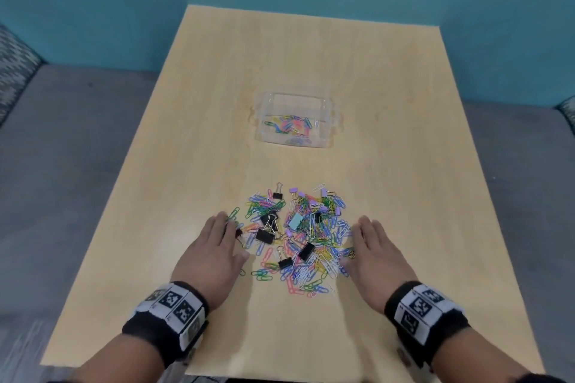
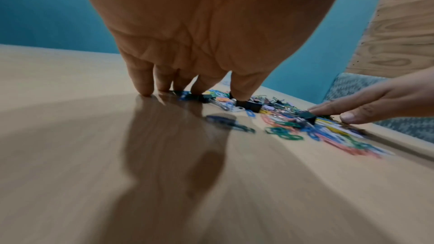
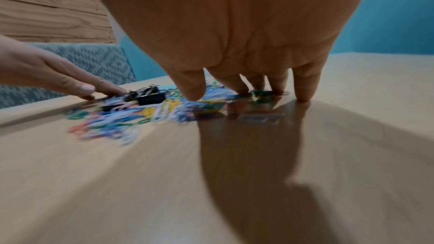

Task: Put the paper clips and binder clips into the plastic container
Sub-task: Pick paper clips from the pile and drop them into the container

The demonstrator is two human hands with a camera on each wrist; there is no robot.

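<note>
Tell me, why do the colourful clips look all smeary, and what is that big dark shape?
Both wrist views smear the paper clips; the head view shows them sharp. The dark shape is the left hand's shadow on the table.

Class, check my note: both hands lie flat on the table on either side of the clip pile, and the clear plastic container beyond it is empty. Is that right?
Not quite. The head view shows the container already holds some coloured paper clips, so it is not empty. The rest stands: the left hand and right hand lie flat on the table beside the pile.
</note>
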